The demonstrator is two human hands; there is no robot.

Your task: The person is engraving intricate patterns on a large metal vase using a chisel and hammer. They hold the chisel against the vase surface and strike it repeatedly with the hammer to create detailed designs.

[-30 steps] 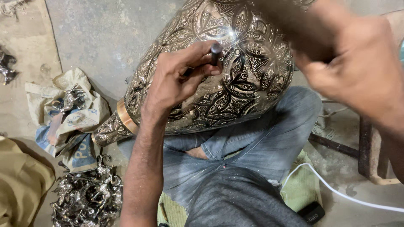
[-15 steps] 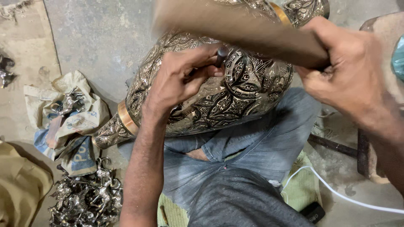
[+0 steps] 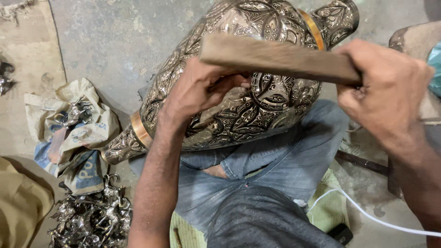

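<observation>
A large engraved metal vase (image 3: 257, 110) with brass bands lies on its side across my lap, on my jeans (image 3: 275, 170). My left hand (image 3: 197, 89) rests on its belly and is closed around a small dark metal punch, mostly hidden by the fingers. My right hand (image 3: 390, 92) grips one end of a flat wooden stick (image 3: 275, 57). The stick lies level above my left hand, its far end over the punch.
A crumpled sack (image 3: 76, 133) with small metal figures lies on the concrete floor at left. A pile of shiny metal figurines (image 3: 92, 218) sits at lower left. A white cable (image 3: 367, 216) runs at lower right, beside a wooden block (image 3: 413, 41).
My right hand has swung the wooden stick down from high up until it lies just over my left hand and the punch. The vase has shifted slightly in view.
</observation>
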